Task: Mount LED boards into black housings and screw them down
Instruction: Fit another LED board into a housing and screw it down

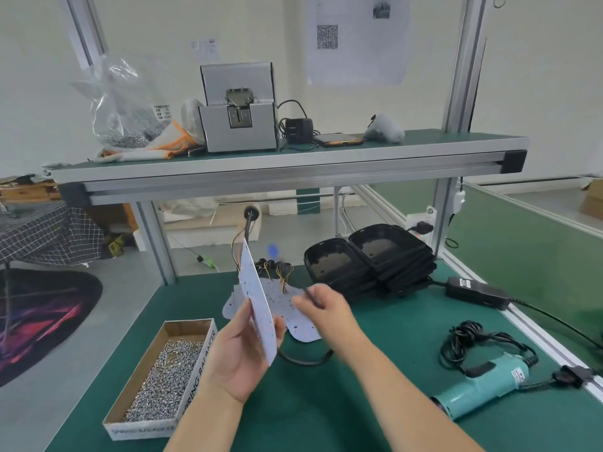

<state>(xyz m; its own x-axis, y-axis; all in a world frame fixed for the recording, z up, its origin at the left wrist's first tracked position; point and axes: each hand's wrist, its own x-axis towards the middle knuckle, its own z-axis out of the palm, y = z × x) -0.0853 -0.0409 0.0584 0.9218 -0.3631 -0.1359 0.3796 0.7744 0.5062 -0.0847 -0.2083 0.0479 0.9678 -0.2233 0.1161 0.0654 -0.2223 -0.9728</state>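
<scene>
Head view looks down on a green table (326, 425) where the left hand (239, 357) holds one white LED board (256, 301) lifted off the surface and standing nearly on edge, its top tilted away. That hand's grip is closed round the board's lower end, thumb on the near face and fingers behind. A black cable (249, 223) with yellow wires rises from the board's upper end. The right hand (321, 308) hovers just beside the board, over a loose pile of LED boards (303, 332) lying flat on the table; its grip is pinched on a thin dark strand (307, 291) that pokes out past the fingertips, and what that strand belongs to cannot be told. Behind the pile, to the right, stand two stacks of black housings (368, 265), open sides up, touching each other. A cardboard box of screws (163, 370) sits near the left hand at the table's left edge. A teal electric screwdriver (483, 386) lies on its side at the right with its black cord coiled beside it, and a black power adapter (473, 291) rests farther back. On the upper shelf (293, 164) are a grey screw feeder (238, 125), a clear bag of screws (127, 119) and a phone (339, 139).
</scene>
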